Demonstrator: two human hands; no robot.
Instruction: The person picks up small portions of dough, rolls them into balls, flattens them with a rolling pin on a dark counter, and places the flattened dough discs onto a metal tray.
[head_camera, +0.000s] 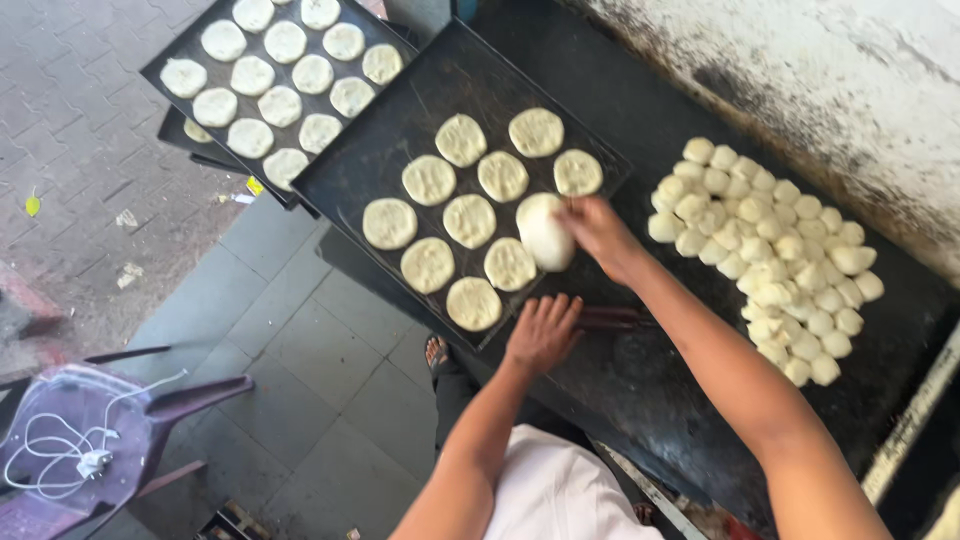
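My right hand (598, 232) grips a flattened round of pale dough (545, 233), held on edge over the near black baking tray (400, 130). That tray carries several flattened dough rounds (468, 220) in rows. My left hand (543, 332) rests flat, fingers spread, on the dark counter (640, 390) at the tray's near corner, beside a dark rolling pin (612, 318). A heap of small dough balls (775, 255) lies on the counter to the right of my right hand.
A second black tray (180, 50) filled with dough rounds sits at the upper left, over another tray. A purple plastic chair (95, 440) with a white cable stands on the tiled floor at the lower left. A stained white wall (830, 70) borders the counter.
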